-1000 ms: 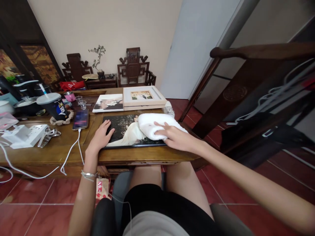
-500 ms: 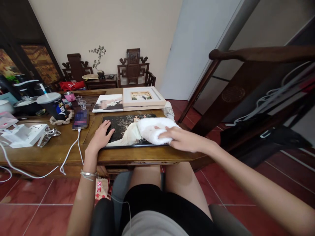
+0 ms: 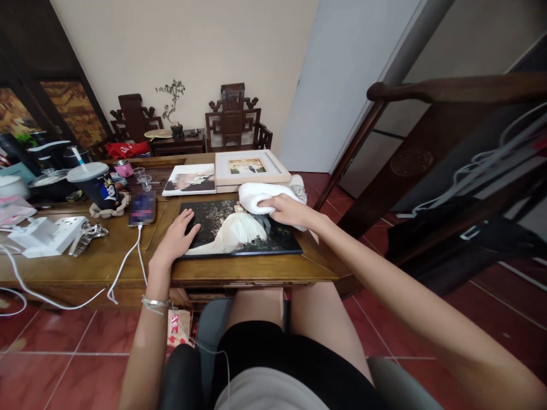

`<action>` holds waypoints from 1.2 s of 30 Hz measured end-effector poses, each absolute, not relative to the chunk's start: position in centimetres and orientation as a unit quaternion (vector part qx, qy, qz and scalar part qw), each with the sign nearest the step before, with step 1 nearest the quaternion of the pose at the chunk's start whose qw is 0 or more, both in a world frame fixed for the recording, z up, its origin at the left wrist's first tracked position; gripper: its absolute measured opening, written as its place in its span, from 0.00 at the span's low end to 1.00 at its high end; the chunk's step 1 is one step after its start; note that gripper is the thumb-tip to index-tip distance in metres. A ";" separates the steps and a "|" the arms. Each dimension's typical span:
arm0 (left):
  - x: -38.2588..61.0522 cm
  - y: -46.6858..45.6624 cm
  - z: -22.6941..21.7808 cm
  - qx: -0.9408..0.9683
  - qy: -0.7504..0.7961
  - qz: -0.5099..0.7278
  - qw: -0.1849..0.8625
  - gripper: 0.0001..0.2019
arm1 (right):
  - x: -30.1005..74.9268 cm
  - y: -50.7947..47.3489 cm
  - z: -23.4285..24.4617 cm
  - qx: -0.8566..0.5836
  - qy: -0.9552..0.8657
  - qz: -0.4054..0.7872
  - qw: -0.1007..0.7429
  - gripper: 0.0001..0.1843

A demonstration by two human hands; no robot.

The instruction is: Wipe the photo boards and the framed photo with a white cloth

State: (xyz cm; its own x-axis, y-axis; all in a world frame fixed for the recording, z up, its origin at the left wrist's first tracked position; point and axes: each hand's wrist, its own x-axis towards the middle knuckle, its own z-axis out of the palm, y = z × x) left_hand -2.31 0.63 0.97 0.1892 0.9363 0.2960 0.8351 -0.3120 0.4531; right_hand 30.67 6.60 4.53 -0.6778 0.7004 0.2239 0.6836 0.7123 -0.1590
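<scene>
One end of the photo [image 3: 235, 232] sits under the flat left hand [image 3: 174, 238], likely for steadiness; the right hand [image 3: 289, 210] grips a towel [image 3: 255, 197].

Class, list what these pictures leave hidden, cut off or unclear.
All in head view:
Dark photo panel, upper right corner: covered by white cloth and right hand.
White cloth's underside: hidden by its bulk.
Phone, screen content: blurred by pixelation.
Right arm: cut off at the lower right corner.
</scene>
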 end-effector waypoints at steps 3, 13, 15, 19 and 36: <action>-2.3 0.7 0.9 0.765 0.577 0.269 0.097 0.30 | 30.8 3.5 4.3 -0.363 -0.922 0.038 0.129 0.30; -2.2 0.8 0.7 0.764 0.582 0.263 0.088 0.29 | 31.6 -9.3 5.7 -0.368 -0.921 0.101 0.079 0.34; -2.2 0.8 0.7 0.766 0.581 0.261 0.087 0.29 | 31.5 -10.2 6.0 -0.354 -0.927 0.101 0.071 0.35; -2.2 0.7 0.7 0.767 0.581 0.259 0.085 0.30 | 31.1 -8.9 6.2 -0.356 -0.925 0.116 0.062 0.35; -2.3 0.6 1.0 0.767 0.581 0.257 0.093 0.30 | 25.1 6.3 6.2 -0.372 -0.923 0.041 0.087 0.30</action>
State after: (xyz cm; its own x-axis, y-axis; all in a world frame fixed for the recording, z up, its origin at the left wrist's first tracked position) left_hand -2.26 0.59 0.97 0.1935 0.9384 0.2864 0.8429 -0.3084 0.4409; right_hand 25.12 6.32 6.24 -0.7088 0.6933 0.1301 0.6792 0.7206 -0.1395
